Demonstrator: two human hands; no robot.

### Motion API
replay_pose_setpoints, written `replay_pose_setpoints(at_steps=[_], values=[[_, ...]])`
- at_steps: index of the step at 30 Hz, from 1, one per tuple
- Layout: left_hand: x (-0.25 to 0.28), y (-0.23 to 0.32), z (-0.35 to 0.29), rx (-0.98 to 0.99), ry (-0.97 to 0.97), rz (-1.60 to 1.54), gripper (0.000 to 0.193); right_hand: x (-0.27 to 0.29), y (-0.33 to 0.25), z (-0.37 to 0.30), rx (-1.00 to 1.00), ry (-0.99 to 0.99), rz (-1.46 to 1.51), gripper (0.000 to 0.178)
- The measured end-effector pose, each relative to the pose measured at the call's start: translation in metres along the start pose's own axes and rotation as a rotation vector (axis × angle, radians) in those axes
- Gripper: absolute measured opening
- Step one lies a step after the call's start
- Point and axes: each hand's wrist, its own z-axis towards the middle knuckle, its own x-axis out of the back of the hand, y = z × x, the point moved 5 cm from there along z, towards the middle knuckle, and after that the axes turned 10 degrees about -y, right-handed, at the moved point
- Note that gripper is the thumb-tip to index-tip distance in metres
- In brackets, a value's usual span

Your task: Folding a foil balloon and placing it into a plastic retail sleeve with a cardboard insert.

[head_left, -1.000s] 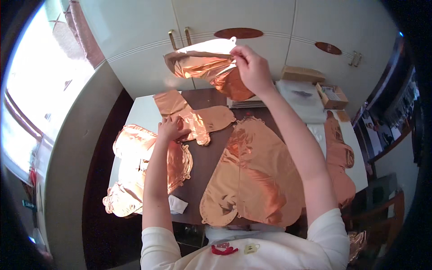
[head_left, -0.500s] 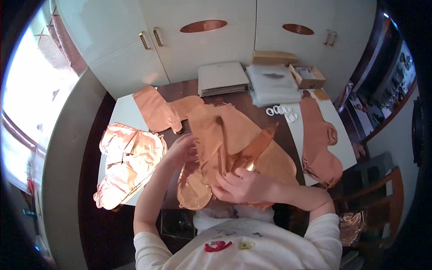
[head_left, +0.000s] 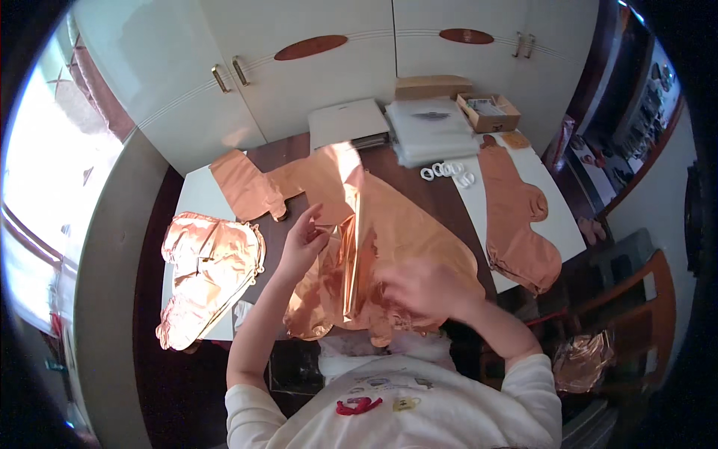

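Down at the near middle of the table (head_left: 385, 166), between both hands: a copper-coloured foil piece (head_left: 349, 273), creased into a shiny upright ridge above a large foil sheet (head_left: 430, 232). Apparently the same piece as that held aloft near the cabinets (head_left: 314, 97) a second earlier, and spread more loosely half a second ago; likely a shift from carrying to working the folds, judging by the ridge. At 10 o'clock from the ridge, the left hand (head_left: 301, 245), fingers apart beside the crease, now away from the flat foil shape (head_left: 243, 183) touched a second ago. Between 3 and 4 o'clock, the right hand (head_left: 419, 289), blurred over the sheet, with no telling whether fingers apart or clamped on foil. Farther out, that flat shape at 10 o'clock, a brightly lit foil bundle (head_left: 213, 277) at 9, and a long foil shape (head_left: 516, 228) between 2 and 3. Beyond, white rings (head_left: 452, 170) between 1 and 2 o'clock, clear bags (head_left: 426, 135) at 1 and a grey stack (head_left: 348, 123) at 12.
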Motion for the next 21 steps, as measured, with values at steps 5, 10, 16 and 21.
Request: replay_pose_setpoints(at_steps=[5, 10, 16, 21], values=[[-0.003, -0.033, 0.016, 0.014, -0.003, 0.036, 0.057, -0.022, 0.126, -0.002, -0.214, 0.073, 0.009, 0.031], [-0.005, -0.047, 0.011, 0.126, 0.105, 0.375, 0.047, -0.042, 0.148, -0.002, -0.127, -0.028, -0.099, 0.034], [-0.013, -0.019, -0.001, 0.199, 0.053, 1.119, 0.038, -0.044, 0.15, -0.004, -0.148, -0.023, -0.069, 0.034], [-0.024, -0.011, 0.0, -0.069, -0.129, 1.156, 0.051, -0.044, 0.152, -0.003, -0.151, -0.033, -0.043, 0.034]])
